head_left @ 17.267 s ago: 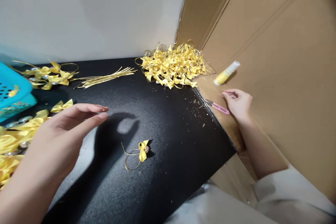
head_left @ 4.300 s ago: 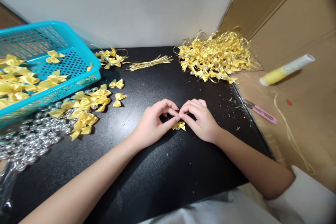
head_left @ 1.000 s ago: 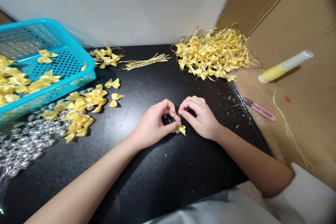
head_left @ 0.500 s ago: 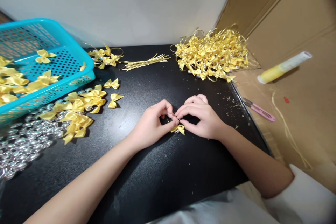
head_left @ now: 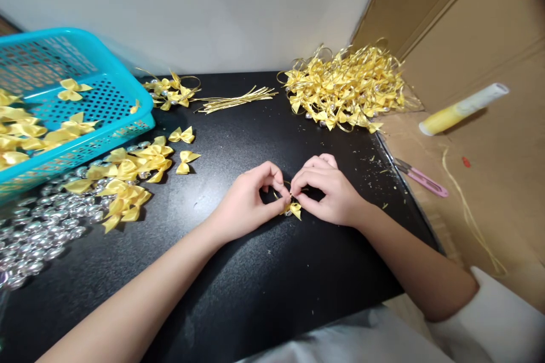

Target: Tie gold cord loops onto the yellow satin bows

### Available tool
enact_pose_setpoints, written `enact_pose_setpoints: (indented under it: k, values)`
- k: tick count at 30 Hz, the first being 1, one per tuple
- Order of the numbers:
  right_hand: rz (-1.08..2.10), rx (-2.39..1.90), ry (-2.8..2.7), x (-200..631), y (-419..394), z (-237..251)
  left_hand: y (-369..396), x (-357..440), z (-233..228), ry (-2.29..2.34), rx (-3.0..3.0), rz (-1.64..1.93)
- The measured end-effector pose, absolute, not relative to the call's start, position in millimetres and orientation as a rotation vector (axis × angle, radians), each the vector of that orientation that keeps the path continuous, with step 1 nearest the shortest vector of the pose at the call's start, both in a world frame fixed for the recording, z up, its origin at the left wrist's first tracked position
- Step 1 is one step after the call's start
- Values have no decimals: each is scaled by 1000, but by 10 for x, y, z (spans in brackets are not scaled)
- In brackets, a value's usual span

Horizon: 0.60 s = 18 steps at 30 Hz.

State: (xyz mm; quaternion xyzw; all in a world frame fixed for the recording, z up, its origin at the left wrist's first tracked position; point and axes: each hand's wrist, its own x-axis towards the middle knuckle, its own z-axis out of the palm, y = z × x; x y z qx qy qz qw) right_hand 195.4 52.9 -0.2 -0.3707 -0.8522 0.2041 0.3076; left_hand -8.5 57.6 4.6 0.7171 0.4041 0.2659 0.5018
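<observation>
Over the middle of the black table [head_left: 238, 295], my left hand [head_left: 251, 198] and my right hand [head_left: 327, 190] meet fingertip to fingertip. Each is closed in a pinch on a thin gold cord [head_left: 288, 183], which curves up between them. Just below the fingertips hangs or rests a yellow ribbon bow [head_left: 294, 211] with a small silvery bead beneath it. The fingertips hide the spot where cord and bow meet. Two loose yellow bows [head_left: 185, 162] lie left of my left hand.
A turquoise basket [head_left: 123, 88] with yellow bows stands at left. Silver beads [head_left: 46, 232] and more bows lie before it. Behind are gold cord lengths [head_left: 238, 101] and a heap of corded bows [head_left: 344, 88]. A pink cutter [head_left: 428, 181] and a tube [head_left: 464, 109] lie on cardboard at right.
My right fingertips have drawn slightly away to the right from my left ones. More of the gold cord loop now shows between the hands.
</observation>
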Motion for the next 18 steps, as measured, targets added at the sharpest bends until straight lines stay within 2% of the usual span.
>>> enact_pose_setpoints:
  k: [18]
  values:
    - [478,-970,-2291,1950,514,8,577,-88,28,1004,1744,618]
